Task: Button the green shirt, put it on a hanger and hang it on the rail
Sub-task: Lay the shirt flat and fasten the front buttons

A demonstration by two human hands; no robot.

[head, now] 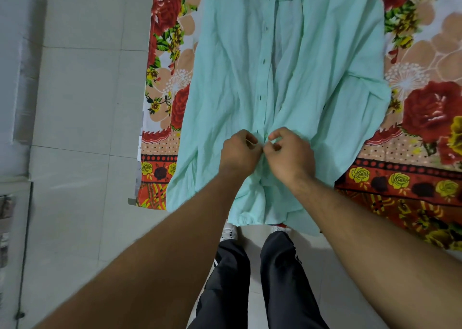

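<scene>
Your left hand (238, 151) and right hand (291, 153) pinched shut on the placket of the crinkled green shirt (312, 83), laid flat on a floral bedsheet (420, 118), hem overhanging the bed edge, pale tiled floor (82, 103) alongside, your dark trousers (280, 278) below.

Home bedroom: bed w/ red-rose floral bedsheet (425, 118), pale tiled floor (82, 98) alongside, plain wall (15, 53) at left.
</scene>
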